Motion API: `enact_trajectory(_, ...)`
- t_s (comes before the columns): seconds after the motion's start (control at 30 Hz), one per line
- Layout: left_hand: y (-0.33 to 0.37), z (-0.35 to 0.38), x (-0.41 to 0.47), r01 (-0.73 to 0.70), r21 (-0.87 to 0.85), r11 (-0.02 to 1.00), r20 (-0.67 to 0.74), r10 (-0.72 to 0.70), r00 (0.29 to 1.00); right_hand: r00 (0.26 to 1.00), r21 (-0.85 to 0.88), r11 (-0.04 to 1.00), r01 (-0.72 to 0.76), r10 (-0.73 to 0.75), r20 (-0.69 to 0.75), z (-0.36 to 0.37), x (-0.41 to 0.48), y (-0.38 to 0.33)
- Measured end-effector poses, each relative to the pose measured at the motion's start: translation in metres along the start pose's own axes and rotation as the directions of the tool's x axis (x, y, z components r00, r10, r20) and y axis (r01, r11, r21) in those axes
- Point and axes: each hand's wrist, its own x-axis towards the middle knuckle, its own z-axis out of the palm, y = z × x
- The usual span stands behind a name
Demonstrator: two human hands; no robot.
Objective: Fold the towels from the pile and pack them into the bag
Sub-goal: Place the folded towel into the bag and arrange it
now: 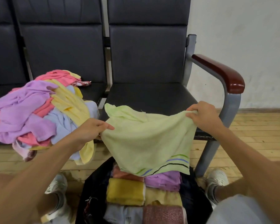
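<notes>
A light green towel with striped trim hangs spread between both hands over the front edge of the right seat. My left hand pinches its left edge, and my right hand grips its right corner. A loose pile of towels in purple, pink, yellow and pale blue lies on the seat to the left. Below the green towel, on the floor between my feet, a black bag stands open. Inside it lie several folded towels, yellow, purple, pink and blue among them.
A row of dark padded chairs stands against a white wall. A metal armrest with a red-brown top rises at the right. My white shoes stand on the wooden floor on either side of the bag.
</notes>
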Motion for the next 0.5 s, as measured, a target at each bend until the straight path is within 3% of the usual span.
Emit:
enact_trajectory(0.13, 0.001, -0.002, -0.001, -0.026, 0.081, 0.996, 0.086, 0.019, 0.996, 0.996, -0.051, 0.997, -0.049, 0.053, 0.078, 0.002, 0.002, 0.0)
enact_trajectory(0.23, -0.006, -0.003, 0.003, -0.129, 0.421, 0.898, 0.186, 0.053, 0.981, 0.981, -0.144, 0.986, -0.079, 0.102, 0.163, 0.001, 0.005, 0.0)
enact_trajectory(0.3, -0.014, 0.001, 0.008, -0.161, 0.574, 0.803, 0.136, 0.1, 0.986, 0.971, -0.168, 0.981, -0.098, 0.131, 0.199, 0.001, 0.004, 0.0)
enact_trajectory(0.4, -0.019, 0.001, 0.014, -0.206, 0.527, 0.824, -0.013, 0.25, 0.968, 0.978, -0.098, 0.992, -0.082, 0.099, 0.184, 0.005, 0.0, 0.002)
enact_trajectory(0.5, -0.015, -0.004, 0.019, -0.242, 0.417, 0.876, -0.15, 0.329, 0.932, 0.988, 0.126, 0.987, -0.104, 0.087, 0.128, 0.01, -0.006, -0.004)
